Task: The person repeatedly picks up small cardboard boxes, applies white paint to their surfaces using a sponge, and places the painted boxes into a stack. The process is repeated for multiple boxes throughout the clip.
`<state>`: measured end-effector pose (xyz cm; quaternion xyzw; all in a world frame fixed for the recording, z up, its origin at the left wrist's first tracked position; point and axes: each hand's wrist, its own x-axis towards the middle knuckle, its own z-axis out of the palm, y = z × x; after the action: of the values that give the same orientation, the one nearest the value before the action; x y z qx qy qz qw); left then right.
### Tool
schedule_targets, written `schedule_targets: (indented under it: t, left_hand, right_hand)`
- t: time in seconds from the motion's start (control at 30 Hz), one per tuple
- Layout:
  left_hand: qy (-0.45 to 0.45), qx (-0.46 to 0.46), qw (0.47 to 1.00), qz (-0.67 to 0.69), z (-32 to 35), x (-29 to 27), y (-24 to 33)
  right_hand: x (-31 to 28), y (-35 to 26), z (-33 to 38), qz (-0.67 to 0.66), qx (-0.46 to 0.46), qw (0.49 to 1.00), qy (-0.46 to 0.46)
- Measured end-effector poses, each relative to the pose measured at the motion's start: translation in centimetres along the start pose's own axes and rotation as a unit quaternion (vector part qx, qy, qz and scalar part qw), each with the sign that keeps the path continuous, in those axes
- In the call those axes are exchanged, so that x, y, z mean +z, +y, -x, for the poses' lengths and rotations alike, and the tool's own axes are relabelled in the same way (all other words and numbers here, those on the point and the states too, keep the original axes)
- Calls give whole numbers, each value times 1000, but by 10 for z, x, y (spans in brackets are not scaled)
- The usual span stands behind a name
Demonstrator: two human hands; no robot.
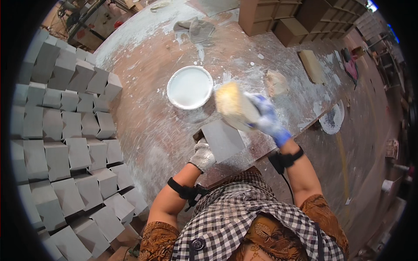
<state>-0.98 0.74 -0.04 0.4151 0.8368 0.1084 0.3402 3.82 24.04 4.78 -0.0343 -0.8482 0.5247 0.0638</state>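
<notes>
My left hand [203,156], in a pale knitted glove, holds a grey box [224,140] near the table's front edge. Its fingers reach into a dark opening on the box's left side, so the fingertips are hidden. Just above the box, my right hand [266,116] wears a blue and white glove and grips a yellowish sponge block [230,101]. The sponge is smeared by motion; whether it touches the box I cannot tell. Beyond the box and left of the sponge stands a round white tub [190,88] with pale liquid in it.
Stacked grey boxes [55,119] line the left side. Brown compartmented boxes [272,15] stand at the far right. On the stained table [148,117] lie a crumpled rag [196,30], a tan block [311,66] and a pale lump [277,83]. A round whitish container [332,118] sits past the right edge.
</notes>
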Motion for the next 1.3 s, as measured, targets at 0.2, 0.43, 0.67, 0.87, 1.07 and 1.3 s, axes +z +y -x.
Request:
schedule_targets:
  t: [0.2, 0.43, 0.67, 0.87, 1.07, 1.3]
  left_hand:
    - [32, 30, 998, 37, 5, 20, -2]
    - [-25, -63, 997, 26, 34, -55, -37]
    - [-97, -290, 952, -30, 72, -106, -44]
    - [290, -196, 934, 72, 88, -43, -59]
    - [265, -205, 931, -144, 101, -29, -8]
    - [191, -241, 939, -153, 107, -44, 0]
  right_hand:
    - [13, 3, 88, 119, -165, 979, -12]
    - [-26, 0, 140, -144, 87, 985, 36]
    - [8, 8, 72, -90, 34, 995, -5]
    - [28, 20, 76, -4, 48, 999, -19]
    - [6, 28, 84, -3, 95, 995, -3]
    - [7, 31, 79, 34, 5, 998, -50]
